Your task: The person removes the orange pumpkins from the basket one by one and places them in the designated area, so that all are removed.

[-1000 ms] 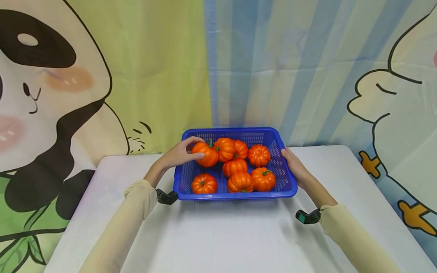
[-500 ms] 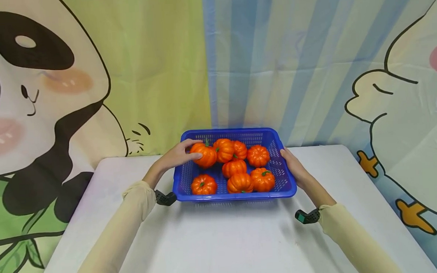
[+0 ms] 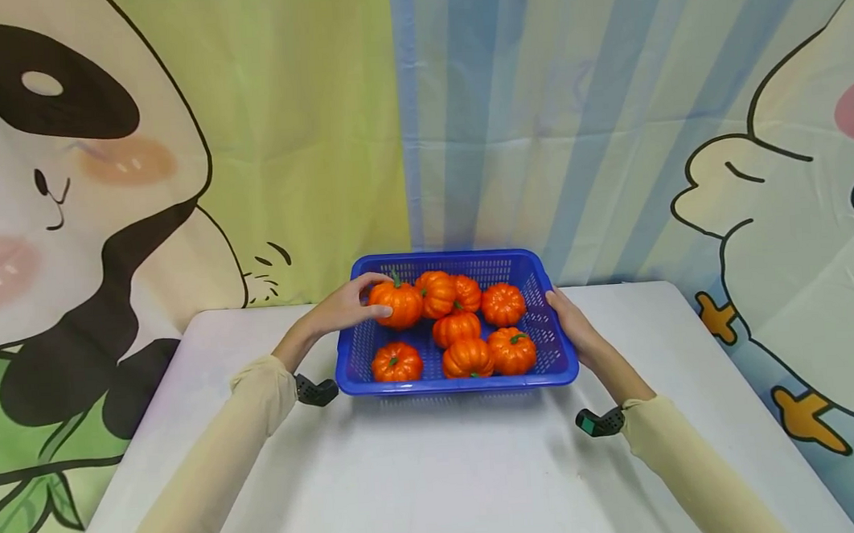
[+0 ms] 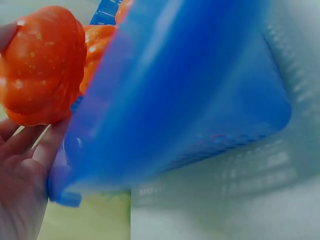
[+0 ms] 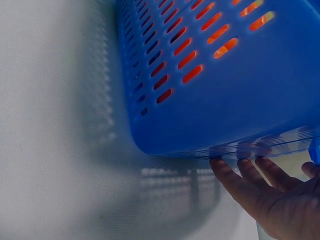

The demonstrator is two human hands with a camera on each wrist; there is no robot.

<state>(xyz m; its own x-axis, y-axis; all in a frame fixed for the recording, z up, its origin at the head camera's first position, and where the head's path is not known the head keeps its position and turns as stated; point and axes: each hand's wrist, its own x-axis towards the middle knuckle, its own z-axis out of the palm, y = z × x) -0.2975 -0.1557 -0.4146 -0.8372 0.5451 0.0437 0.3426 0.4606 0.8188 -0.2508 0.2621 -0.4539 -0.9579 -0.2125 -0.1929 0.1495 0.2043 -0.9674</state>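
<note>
so, left hand [image 3: 342, 309]: grasping a pumpkin [image 3: 397, 303] inside the blue basket [image 3: 456, 384]
right hand [image 3: 569, 323]: released, fingers flat against the basket's side

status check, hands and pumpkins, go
Left hand grips pumpkin over blue basket. Right hand flat against basket's side. Six other pumpkins inside, nothing blocking.

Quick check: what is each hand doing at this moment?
Left hand: grips a pumpkin in the blue basket.
Right hand: open, fingers flat against the basket's side.
</note>
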